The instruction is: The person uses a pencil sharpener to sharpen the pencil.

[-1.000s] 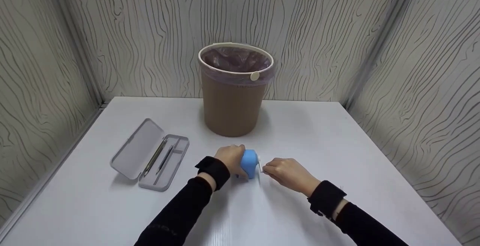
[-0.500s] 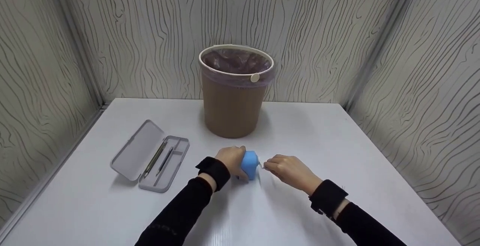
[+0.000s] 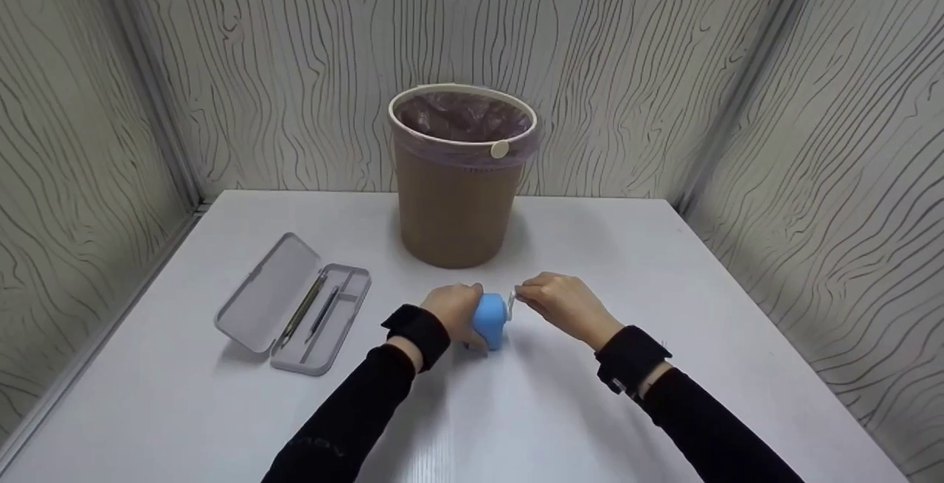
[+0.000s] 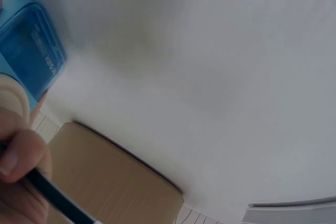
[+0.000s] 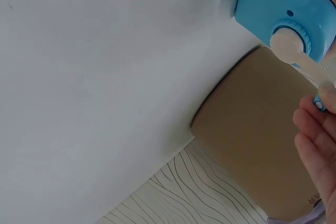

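Note:
A blue crank pencil sharpener (image 3: 490, 322) stands on the white table, gripped by my left hand (image 3: 451, 312). In the left wrist view its clear blue drawer (image 4: 34, 48) and cream round front (image 4: 11, 95) show. Fingers of the left hand also curl round a dark pencil (image 4: 55, 198) by that front; whether its tip is inside is hidden. My right hand (image 3: 566, 304) pinches the end of the white crank (image 3: 510, 306). The right wrist view shows the crank's hub (image 5: 287, 45) on the sharpener's back and a small blue knob (image 5: 318, 103) at the fingers.
Behind the sharpener stands a brown waste bin (image 3: 453, 210) with a purple liner. To the left lies a grey pencil case (image 3: 335, 332), lid (image 3: 267, 295) raised, holding two pencils (image 3: 304, 310). Patterned panels (image 3: 317, 63) enclose the table's back and sides.
My right hand has moved up and away from me, and the crank has swung from pointing down to pointing up. The left hand and sharpener stay in place.

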`<state>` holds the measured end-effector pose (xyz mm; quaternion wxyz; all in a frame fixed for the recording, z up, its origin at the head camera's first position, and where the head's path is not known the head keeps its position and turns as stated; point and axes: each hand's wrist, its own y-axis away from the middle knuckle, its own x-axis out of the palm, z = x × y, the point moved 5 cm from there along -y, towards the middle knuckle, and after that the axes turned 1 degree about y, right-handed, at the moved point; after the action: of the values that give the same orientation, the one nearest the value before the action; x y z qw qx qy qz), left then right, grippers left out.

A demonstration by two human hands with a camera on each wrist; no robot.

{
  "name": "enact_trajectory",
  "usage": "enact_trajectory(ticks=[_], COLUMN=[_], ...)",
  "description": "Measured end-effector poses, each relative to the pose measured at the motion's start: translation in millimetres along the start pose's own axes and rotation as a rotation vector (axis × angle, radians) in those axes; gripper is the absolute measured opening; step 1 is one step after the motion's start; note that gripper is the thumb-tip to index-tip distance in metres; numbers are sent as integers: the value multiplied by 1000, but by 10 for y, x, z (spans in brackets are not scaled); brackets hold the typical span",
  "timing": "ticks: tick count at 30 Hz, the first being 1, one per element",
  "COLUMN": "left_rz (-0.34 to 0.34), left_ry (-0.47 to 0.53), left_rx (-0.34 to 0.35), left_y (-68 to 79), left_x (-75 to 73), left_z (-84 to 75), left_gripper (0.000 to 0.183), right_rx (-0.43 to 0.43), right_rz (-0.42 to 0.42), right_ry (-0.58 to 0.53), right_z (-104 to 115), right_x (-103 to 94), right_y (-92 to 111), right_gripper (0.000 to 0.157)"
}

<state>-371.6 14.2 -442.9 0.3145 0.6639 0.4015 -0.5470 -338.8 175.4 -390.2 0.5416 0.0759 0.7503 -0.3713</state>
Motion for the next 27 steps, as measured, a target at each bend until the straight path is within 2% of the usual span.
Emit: enact_trajectory(ticks=[12,19,27], left_rz=[-5,11,-18], left_ry=[21,39,-4], left_rx=[-5,8,12], left_y=[2,23,-4], left_x=[12,22,2], left_z=[-9,-29,-11], left_gripper=[79,83,78], right_rx=[69,121,138], right_rz=[16,41,25], right_ry=[45,24,19], right_z=[-86,-126,-149], right_x=[112,225,252], right_y=[-109,-116,-156], right_gripper=[15,14,15])
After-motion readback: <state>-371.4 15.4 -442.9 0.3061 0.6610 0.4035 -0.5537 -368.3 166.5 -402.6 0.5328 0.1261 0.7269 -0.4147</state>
